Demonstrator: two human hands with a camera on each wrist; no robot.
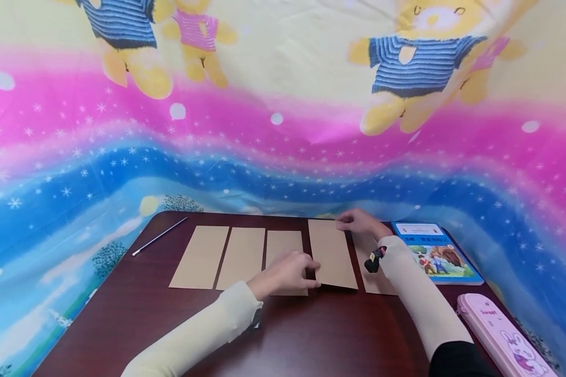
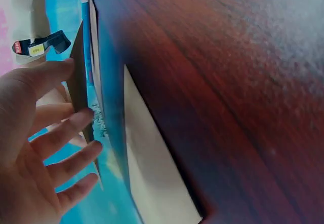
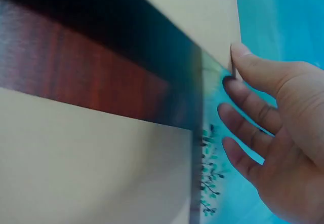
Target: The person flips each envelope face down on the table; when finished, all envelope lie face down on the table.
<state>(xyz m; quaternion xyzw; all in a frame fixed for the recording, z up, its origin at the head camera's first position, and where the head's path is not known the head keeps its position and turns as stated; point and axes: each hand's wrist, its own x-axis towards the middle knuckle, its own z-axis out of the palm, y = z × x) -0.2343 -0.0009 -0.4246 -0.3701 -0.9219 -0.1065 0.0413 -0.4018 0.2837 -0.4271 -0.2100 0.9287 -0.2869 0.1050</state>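
Observation:
In the head view, a tan paper card (image 1: pixel 332 254) is raised slightly off the dark wooden table, a shadow under its near edge. My left hand (image 1: pixel 289 272) pinches it at the near left side, thumb on one face and fingertips on the other, as the left wrist view shows. At its far right corner my right hand (image 1: pixel 360 222) pinches it between thumb and index finger (image 3: pixel 248 100), the other fingers spread. Another card (image 1: pixel 374 275) lies under the right forearm, partly hidden. Left of the raised card is a third card (image 1: pixel 284 242), partly covered by my left hand.
Two more tan cards, the leftmost card (image 1: pixel 200 256) and its neighbour card (image 1: pixel 241 256), lie flat in the row. A thin rod (image 1: pixel 160 236) is at the far left. A blue picture book (image 1: pixel 441 256) and a pink pencil case (image 1: pixel 504 335) sit on the right. Patterned cloth (image 1: pixel 273 157) hangs behind.

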